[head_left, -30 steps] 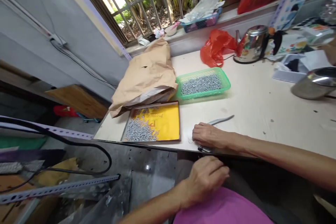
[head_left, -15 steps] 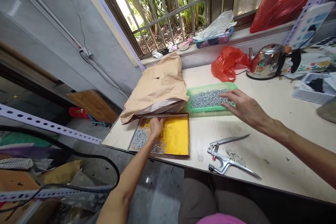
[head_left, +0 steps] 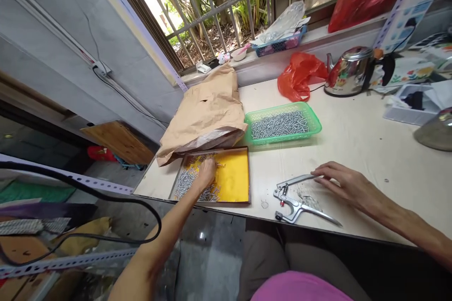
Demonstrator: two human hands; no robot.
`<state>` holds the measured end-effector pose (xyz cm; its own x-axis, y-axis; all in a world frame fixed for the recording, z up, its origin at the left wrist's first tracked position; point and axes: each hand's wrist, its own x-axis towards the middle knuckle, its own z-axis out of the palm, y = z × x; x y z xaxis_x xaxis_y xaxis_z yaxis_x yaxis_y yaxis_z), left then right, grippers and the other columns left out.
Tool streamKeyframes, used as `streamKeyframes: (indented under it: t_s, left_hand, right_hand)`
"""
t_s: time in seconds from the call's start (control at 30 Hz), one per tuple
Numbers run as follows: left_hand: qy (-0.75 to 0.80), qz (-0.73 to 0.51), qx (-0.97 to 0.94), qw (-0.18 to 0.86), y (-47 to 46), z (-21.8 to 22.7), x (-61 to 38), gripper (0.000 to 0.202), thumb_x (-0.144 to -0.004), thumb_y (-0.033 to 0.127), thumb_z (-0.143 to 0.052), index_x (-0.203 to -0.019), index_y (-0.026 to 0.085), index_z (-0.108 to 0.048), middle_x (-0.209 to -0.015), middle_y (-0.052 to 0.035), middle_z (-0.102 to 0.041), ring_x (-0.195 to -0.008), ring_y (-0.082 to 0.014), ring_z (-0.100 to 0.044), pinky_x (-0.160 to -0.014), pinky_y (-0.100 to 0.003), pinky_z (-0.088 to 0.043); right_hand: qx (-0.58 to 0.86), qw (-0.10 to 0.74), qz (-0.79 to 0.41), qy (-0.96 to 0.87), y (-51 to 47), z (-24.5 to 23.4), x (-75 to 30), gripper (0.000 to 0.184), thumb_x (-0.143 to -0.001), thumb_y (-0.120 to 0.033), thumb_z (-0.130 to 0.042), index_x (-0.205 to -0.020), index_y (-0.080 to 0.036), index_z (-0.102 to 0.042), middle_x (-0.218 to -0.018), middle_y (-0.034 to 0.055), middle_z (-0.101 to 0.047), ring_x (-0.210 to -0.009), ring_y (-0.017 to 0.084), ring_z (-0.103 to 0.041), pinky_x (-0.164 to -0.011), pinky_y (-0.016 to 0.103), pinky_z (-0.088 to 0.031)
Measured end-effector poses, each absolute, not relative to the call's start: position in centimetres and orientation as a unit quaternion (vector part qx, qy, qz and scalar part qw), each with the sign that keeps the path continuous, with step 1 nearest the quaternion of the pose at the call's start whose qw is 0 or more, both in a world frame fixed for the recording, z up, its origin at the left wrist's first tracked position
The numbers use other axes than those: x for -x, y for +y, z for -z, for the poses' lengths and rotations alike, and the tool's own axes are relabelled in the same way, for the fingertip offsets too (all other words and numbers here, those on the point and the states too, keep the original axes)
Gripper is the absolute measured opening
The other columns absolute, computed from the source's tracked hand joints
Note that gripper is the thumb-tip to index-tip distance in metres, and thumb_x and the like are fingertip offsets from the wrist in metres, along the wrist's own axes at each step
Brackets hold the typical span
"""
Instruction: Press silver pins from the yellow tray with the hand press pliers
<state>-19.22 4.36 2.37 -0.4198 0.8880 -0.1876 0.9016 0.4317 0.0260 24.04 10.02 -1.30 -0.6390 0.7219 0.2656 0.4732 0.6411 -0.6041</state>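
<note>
The left hand (head_left: 207,171) is inside the box (head_left: 237,183) with small metal pins (head_left: 184,184), its fingers hidden, so I cannot tell their grip. The right hand (head_left: 348,183) is at one handle of the pliers (head_left: 300,207), its hold also unclear; they lie on the table (head_left: 356,136), probably for easy reach.

From my head, close over the near edge of the table (head_left: 353,141), the camera looks forward and down, as far as the barred window (head_left: 219,8).
</note>
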Motion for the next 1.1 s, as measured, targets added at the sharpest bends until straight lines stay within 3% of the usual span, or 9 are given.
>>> streamKeyframes:
  t_s: [0.43, 0.53, 0.6, 0.7, 0.77, 0.97, 1.1]
  left_hand:
    - [0.844, -0.045, -0.527, 0.089, 4.1, -4.1, 17.7, 0.018, -0.079, 0.009, -0.052, -0.083, 0.011, -0.069, -0.088, -0.0161, -0.070, -0.089, -0.0244, -0.066, -0.079, -0.031, -0.046]
    - [0.838, -0.095, -0.515, 0.157, 3.5, -4.5, 15.9, 0.023, -0.081, 0.015, -0.050, -0.094, 0.009, -0.069, -0.078, -0.0096, -0.069, -0.073, -0.0190, -0.067, -0.069, -0.028, -0.050]
    - [0.812, -0.172, -0.492, 0.264, 2.8, -4.8, 13.7, 0.026, -0.082, 0.022, -0.053, -0.099, 0.008, -0.066, -0.074, -0.0060, -0.067, -0.063, -0.0146, -0.064, -0.063, -0.026, -0.053]
    - [0.722, -0.291, -0.420, 0.467, 1.6, -5.3, 9.1, 0.030, -0.075, 0.031, -0.066, -0.096, 0.010, -0.062, -0.075, -0.0040, -0.065, -0.057, -0.0107, -0.062, -0.058, -0.025, -0.054]
    - [0.676, -0.307, -0.383, 0.549, 0.9, -5.4, 6.0, 0.033, -0.069, 0.033, -0.073, -0.091, 0.012, -0.061, -0.074, -0.0029, -0.065, -0.054, -0.0095, -0.060, -0.053, -0.023, -0.053]
    - [0.665, -0.262, -0.391, 0.580, 0.0, -3.4, 0.3, 0.033, -0.071, 0.040, -0.074, -0.080, 0.010, -0.063, -0.051, 0.0034, -0.055, -0.039, -0.0060, -0.048, -0.039, -0.018, -0.041]
    - [0.675, -0.253, -0.398, 0.567, 0.0, -1.9, -0.8, 0.033, -0.071, 0.042, -0.073, -0.075, 0.010, -0.064, -0.046, 0.0054, -0.050, -0.036, -0.0042, -0.040, -0.035, -0.017, -0.031]
  right_hand:
    - [0.351, 0.237, -0.286, -0.860, 6.2, 1.2, -25.3, 0.027, -0.096, -0.040, -0.042, -0.103, -0.027, -0.065, -0.106, 0.0064, -0.064, -0.088, 0.020, -0.066, -0.077, 0.033, -0.054]
    - [0.331, 0.204, -0.283, -0.877, 5.1, 1.4, -25.8, 0.028, -0.097, -0.038, -0.041, -0.106, -0.025, -0.064, -0.107, 0.0070, -0.063, -0.089, 0.019, -0.065, -0.076, 0.031, -0.052]
    - [0.315, 0.189, -0.271, -0.890, 4.4, 1.4, -25.7, 0.028, -0.097, -0.036, -0.041, -0.106, -0.024, -0.064, -0.105, 0.0078, -0.062, -0.088, 0.019, -0.063, -0.075, 0.030, -0.050]
    - [0.306, 0.173, -0.231, -0.908, 3.8, 1.3, -25.1, 0.024, -0.096, -0.032, -0.045, -0.102, -0.021, -0.065, -0.099, 0.0083, -0.061, -0.086, 0.018, -0.060, -0.075, 0.030, -0.045]
    - [0.304, 0.155, -0.198, -0.919, 3.7, 1.2, -24.6, 0.022, -0.096, -0.028, -0.046, -0.098, -0.019, -0.066, -0.093, 0.0079, -0.061, -0.084, 0.018, -0.057, -0.074, 0.030, -0.042]
    - [0.335, 0.138, -0.116, -0.925, 5.0, 1.5, -24.7, 0.021, -0.095, -0.023, -0.047, -0.089, -0.018, -0.067, -0.085, 0.0071, -0.060, -0.081, 0.019, -0.051, -0.070, 0.031, -0.032]
    - [0.337, 0.136, -0.111, -0.925, 5.5, 1.8, -25.2, 0.019, -0.094, -0.023, -0.050, -0.090, -0.018, -0.067, -0.086, 0.0069, -0.061, -0.083, 0.019, -0.050, -0.071, 0.031, -0.030]
